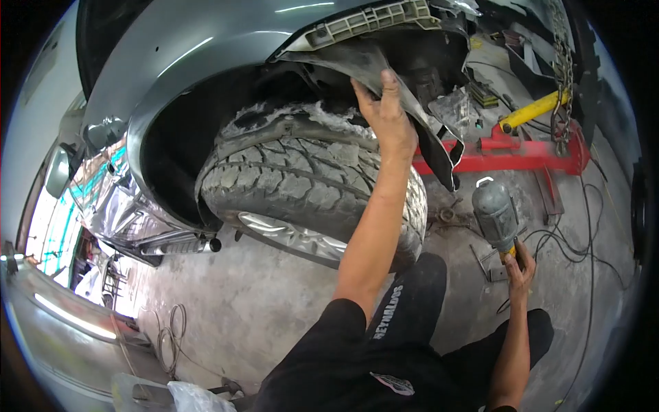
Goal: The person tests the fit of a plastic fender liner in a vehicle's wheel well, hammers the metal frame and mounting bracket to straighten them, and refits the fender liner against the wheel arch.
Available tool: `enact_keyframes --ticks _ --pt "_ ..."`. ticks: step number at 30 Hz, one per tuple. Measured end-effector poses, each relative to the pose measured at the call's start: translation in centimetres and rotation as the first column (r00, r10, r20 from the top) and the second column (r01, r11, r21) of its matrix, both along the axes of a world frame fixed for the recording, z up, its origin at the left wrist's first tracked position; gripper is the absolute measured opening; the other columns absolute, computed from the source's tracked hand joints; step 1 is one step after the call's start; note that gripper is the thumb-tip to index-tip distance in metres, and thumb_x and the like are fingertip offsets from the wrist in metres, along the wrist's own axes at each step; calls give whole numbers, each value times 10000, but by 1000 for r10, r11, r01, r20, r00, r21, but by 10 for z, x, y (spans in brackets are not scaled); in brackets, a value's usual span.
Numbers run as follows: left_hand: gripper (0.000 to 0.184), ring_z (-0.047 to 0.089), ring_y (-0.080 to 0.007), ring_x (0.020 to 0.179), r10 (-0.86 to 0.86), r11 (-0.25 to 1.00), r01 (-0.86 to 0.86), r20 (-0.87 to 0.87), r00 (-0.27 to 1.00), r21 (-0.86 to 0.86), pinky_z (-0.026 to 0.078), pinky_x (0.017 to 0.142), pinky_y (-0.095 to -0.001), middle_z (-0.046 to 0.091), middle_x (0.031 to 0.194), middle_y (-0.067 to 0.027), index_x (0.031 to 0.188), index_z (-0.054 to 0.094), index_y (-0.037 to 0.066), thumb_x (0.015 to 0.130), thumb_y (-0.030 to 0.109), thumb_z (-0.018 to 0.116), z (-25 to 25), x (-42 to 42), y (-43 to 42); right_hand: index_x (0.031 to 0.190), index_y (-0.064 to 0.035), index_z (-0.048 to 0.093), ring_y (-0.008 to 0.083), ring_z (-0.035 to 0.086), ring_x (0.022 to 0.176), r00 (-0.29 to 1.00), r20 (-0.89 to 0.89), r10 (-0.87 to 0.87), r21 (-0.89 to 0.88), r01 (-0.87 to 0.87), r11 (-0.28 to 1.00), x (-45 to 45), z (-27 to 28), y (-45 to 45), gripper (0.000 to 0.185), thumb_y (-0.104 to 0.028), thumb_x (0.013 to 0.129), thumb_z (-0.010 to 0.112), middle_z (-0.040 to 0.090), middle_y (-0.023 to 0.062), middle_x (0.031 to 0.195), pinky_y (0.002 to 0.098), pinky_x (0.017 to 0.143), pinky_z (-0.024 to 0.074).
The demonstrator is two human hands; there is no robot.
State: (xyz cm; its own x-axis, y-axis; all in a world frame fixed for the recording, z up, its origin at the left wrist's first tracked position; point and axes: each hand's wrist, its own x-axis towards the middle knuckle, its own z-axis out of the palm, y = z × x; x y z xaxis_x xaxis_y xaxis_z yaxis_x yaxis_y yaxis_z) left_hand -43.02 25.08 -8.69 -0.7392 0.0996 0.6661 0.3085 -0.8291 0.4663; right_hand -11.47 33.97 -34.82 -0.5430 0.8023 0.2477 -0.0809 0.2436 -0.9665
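Observation:
My left hand (391, 123) is raised above the tire (295, 172), with its fingers at the edge of a dark plastic liner (357, 63) that hangs from the wheel arch. The thumb and fingers look bent round that edge. Low on the right, my right hand (522, 268) grips the yellow-and-black handle end of a grey power tool (495, 211), whose wide body points up and away from me. Behind the liner's lower tip lies a red metal beam (508, 159).
A grey car fender (185, 62) curves over the wheel. Chains (561, 75) hang by a yellow cylinder (535, 111) at the right. Cables (583, 254) cross the concrete floor (233, 295). A coiled hose (171, 336) lies lower left.

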Motion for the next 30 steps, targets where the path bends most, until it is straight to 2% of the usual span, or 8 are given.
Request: enact_keyframes --ticks 4,7,10,14,16,18,24,30 --pt "607 513 -162 1180 -147 989 147 1 989 7 367 1064 -304 561 1337 -73 1447 436 8 952 168 749 0 2 -7 1348 167 552 230 666 952 1000 -14 11 -5 -11 1000 5 3 -4 838 -500 873 728 681 189 1083 337 853 519" --pt "673 498 -186 1252 112 985 -128 -134 985 -118 348 1105 -310 530 1409 -107 1483 393 -31 927 102 748 -4 -6 -2 1338 168 557 215 658 925 995 -74 -63 18 64 998 1 15 -24 820 -486 874 731 680 172 1075 322 835 515" --pt "740 487 -196 1289 -95 994 96 -36 995 43 349 1116 -304 497 1457 -143 1524 327 -82 917 63 725 2 2 -1 1346 168 550 228 657 1018 998 -56 26 101 -20 995 -3 78 -49 828 -484 868 730 678 185 1117 326 890 511" --pt "647 547 -232 1221 38 993 -35 29 999 -112 417 1052 -323 579 1372 -206 1474 428 -81 893 31 692 5 6 -10 1378 167 510 265 622 1186 991 -47 124 437 -91 895 -20 173 -80 704 -327 931 737 641 212 1258 369 1008 485" --pt "657 505 -280 1297 -215 976 216 124 969 8 364 1105 -367 553 1410 -212 1472 447 -51 888 112 700 -21 -4 17 1402 139 503 289 642 1153 994 -14 111 625 -78 776 -42 217 -98 696 -263 905 781 637 217 1275 377 994 497" --pt "652 467 -297 1330 -293 956 293 119 949 17 318 1117 -418 530 1434 -198 1466 461 -33 888 152 697 -37 -1 27 1405 118 511 309 644 1153 995 78 57 730 -96 676 -67 259 -128 713 -264 880 804 637 229 1279 380 979 505" --pt "643 352 -347 1429 -93 996 92 53 994 9 180 1150 -571 462 1507 -156 1446 503 19 886 275 687 -20 -1 20 1381 102 528 291 653 1019 970 220 -104 876 -150 458 -130 298 -180 668 -213 865 813 641 220 1155 373 856 531" --pt "646 237 -397 1528 77 997 -78 64 995 15 43 1184 -724 394 1579 -114 1426 546 72 884 397 677 -5 -13 0 1220 119 559 208 548 852 959 238 -157 854 -130 505 -154 301 -187 497 -191 897 775 575 148 1014 335 721 466"
